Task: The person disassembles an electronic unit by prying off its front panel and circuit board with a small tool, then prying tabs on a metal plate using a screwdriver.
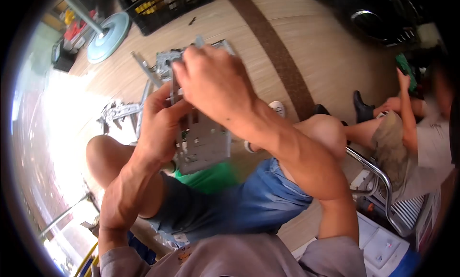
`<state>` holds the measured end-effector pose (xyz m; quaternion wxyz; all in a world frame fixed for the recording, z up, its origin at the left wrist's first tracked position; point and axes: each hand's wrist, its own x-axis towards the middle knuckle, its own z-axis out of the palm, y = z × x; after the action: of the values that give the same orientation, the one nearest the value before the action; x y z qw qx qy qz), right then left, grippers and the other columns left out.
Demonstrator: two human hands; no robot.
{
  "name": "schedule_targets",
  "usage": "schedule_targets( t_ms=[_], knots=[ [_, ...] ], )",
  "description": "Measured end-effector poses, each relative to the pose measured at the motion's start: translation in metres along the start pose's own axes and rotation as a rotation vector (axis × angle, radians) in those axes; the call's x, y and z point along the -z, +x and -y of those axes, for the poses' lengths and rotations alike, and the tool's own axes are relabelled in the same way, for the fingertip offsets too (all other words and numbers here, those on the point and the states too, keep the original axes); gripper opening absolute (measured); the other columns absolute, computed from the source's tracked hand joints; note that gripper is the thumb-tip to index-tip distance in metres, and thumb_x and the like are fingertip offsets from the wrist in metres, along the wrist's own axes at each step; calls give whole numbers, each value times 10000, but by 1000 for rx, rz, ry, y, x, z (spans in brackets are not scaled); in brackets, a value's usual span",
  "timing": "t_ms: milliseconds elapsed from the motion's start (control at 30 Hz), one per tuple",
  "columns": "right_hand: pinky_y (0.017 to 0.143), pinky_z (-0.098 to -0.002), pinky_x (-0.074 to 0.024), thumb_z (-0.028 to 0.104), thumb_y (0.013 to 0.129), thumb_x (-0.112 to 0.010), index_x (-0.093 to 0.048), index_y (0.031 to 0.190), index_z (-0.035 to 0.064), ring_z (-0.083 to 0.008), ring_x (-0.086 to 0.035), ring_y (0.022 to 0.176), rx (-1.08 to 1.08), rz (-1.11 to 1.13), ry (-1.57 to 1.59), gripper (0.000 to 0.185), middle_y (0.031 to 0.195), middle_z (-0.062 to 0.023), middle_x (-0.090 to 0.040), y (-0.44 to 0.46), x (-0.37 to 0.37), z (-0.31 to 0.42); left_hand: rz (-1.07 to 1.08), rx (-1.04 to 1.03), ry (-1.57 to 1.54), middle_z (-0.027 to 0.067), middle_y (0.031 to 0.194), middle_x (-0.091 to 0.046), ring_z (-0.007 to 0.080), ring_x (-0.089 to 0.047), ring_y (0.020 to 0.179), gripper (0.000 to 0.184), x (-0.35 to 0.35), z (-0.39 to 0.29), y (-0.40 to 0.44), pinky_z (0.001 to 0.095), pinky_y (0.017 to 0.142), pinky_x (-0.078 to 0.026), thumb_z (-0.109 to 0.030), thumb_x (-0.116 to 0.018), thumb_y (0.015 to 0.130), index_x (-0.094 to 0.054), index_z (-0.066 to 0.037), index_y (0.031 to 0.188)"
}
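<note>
A grey metal chassis [203, 147] with cut-out holes stands tilted between my knees. My left hand [160, 121] grips its left edge, with the thumb and fingers on either side of the metal. Over the chassis's upper part lies my right hand [208, 78], its fingers curled near the top left edge; what they hold, if anything, is hidden. A green object [208, 178] shows below the chassis. More grey metal parts [165, 59] are seen just beyond my hands.
Loose metal parts [120, 111] lie on the floor at the left. A black crate [158, 11] and a round stand base [109, 37] are farther off. Another person [407, 123] sits at the right, holding something green [404, 63], near a metal-framed chair [378, 171].
</note>
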<state>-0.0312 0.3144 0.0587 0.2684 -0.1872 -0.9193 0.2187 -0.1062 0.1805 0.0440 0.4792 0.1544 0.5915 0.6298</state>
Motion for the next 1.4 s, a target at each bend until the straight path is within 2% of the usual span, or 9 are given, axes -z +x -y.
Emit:
schedule_targets(
  t_ms=[33,167,267,400,500,567,800,900,1400],
  knots=[
    [562,-384,-567,167,963,-682,-675,837,-43,-277,-685,596,-29,44,36,245,747,-182,-695,1,-1,-3,-12,1,23,20,865,-687,94,-613,698,215,-5,-6,-3,241,602,-450,-43,-637,952,-667,-29,1165],
    [677,-456,-600,161,957,-636,-672,875,-14,-391,-719,760,-89,78,79,197,842,-229,-698,-1,6,5,-1,-24,71,48,881,-686,100,-618,708,318,-6,-7,-5,239,598,-448,23,-567,909,-636,-1,1218],
    [705,-453,-611,128,918,-666,-667,900,-52,-388,-732,791,-124,98,86,181,858,-246,-702,-2,6,6,-16,-21,0,54,861,-682,96,-612,686,338,-17,-11,-11,222,574,-440,24,-558,896,-630,17,1226],
    [747,-449,-614,64,843,-683,-671,920,-72,-400,-734,836,-135,121,118,156,887,-269,-710,-3,3,4,65,-46,56,56,867,-703,119,-673,707,268,-12,-5,-10,245,624,-543,41,-535,930,-643,-3,1172],
    [757,-448,-611,35,834,-688,-671,927,-80,-399,-735,850,-115,144,122,149,886,-268,-710,-6,5,2,14,-29,52,-1,802,-656,69,-585,629,272,-24,-7,-16,212,564,-440,20,-545,908,-650,-29,1154],
    [755,-447,-611,27,829,-696,-664,924,-79,-396,-736,856,-104,156,141,146,898,-266,-709,-8,2,1,5,-30,30,1,802,-662,71,-596,638,264,-27,-8,-19,220,565,-452,17,-546,911,-648,-34,1149],
    [721,-456,-601,119,955,-631,-636,921,-64,-409,-722,830,-112,81,146,186,889,-268,-691,-15,15,13,100,-72,36,68,912,-713,132,-689,733,227,-10,-3,-18,264,634,-558,5,-564,943,-632,-13,1159],
    [683,-457,-596,164,997,-612,-622,912,-50,-418,-715,786,-116,2,100,230,866,-260,-685,-14,18,21,56,-78,-1,30,818,-673,97,-620,641,259,-20,-10,-25,233,574,-491,4,-578,923,-630,-19,1176],
    [746,-538,-558,219,1005,-598,-656,909,-61,-474,-699,864,-320,-57,-158,301,915,-289,-706,-21,65,37,307,-165,-92,71,867,-695,140,-665,670,258,-44,-12,-17,287,588,-534,26,-562,914,-661,17,1152]
  ],
)
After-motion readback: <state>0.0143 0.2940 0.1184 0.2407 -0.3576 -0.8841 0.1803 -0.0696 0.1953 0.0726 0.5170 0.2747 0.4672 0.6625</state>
